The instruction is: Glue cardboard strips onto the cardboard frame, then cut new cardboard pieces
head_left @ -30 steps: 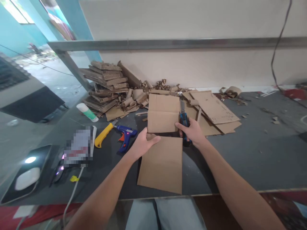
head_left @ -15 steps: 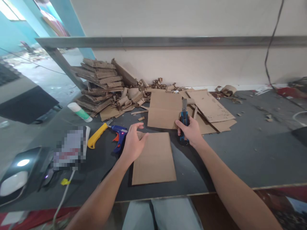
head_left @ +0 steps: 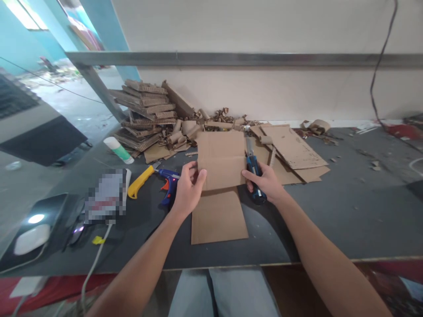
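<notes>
My left hand (head_left: 191, 187) is closed on the left edge of a creased cardboard sheet (head_left: 221, 158), thumb in front and fingers behind. My right hand (head_left: 264, 182) grips a blue and black utility knife (head_left: 253, 166) with its wide grey blade pointing away from me. The right thumb touches the sheet's right edge, beside the knife. A second cardboard piece (head_left: 220, 220) lies flat on the dark table under the near edge of the raised sheet. Left of my left hand rests a blue glue gun (head_left: 171, 182) with an orange trigger.
A yellow-handled cutter (head_left: 140, 182) and a white-green glue stick tube (head_left: 119, 150) lie to the left. Cardboard strips are stacked (head_left: 148, 110) at the back left, with scraps beside them. More cardboard sheets (head_left: 294, 147) lie back right. A phone (head_left: 36, 229) carries a white case.
My left hand has moved from above the near cardboard piece to the creased sheet and taken its left edge. That sheet is now raised and nearer, partly over the near piece.
</notes>
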Tool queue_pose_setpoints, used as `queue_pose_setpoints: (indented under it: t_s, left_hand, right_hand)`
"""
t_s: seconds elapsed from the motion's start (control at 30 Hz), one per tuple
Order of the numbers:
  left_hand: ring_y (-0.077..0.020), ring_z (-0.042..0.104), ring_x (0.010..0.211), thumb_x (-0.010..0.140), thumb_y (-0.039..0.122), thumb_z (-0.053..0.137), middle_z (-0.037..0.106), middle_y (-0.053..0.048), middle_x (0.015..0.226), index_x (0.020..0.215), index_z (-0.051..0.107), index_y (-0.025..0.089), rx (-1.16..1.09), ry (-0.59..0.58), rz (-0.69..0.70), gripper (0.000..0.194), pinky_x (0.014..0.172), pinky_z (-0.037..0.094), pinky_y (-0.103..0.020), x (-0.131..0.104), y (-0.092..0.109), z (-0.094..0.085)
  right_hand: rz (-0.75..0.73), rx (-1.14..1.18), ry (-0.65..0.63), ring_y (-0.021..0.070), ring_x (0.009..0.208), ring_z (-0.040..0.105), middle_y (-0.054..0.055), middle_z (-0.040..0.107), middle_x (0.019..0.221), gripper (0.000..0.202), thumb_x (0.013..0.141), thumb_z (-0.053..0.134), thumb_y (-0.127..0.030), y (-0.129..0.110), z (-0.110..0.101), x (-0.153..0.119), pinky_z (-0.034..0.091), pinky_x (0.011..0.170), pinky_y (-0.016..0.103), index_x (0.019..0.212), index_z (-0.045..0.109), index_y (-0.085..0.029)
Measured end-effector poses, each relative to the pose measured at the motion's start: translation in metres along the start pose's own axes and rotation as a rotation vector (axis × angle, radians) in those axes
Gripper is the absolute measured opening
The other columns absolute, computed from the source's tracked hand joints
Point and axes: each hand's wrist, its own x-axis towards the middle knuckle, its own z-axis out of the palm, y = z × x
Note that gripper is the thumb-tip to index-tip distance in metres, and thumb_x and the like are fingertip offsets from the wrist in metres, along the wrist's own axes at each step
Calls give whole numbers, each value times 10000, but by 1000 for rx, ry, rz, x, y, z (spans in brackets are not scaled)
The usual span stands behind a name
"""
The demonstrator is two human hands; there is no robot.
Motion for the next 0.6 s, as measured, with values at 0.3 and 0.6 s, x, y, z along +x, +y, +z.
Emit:
queue_pose_setpoints:
  t_s: [0.3, 0.6]
  left_hand:
    - [-241, 752, 850, 793, 439, 754, 732, -137, 1090, 1170, 548, 163, -236, -193, -272, 511, 631, 623, -321, 1, 12, 1]
    - [-63, 494, 425, 861, 498, 675, 495, 61, 616, 972, 599, 183, -108, 92, -49, 343, 386, 417, -177, 2, 22, -5]
  right_hand:
    - [-62, -60, 41, 109, 376, 497, -67, 559, 450, 444, 770, 748, -554, 3, 2, -1, 376, 412, 219, 814, 439, -237]
    - [2, -67, 32, 118, 410, 537, -10, 654, 612, 444, 818, 650, -639, 11, 5, 2, 430, 397, 236, 878, 539, -214]
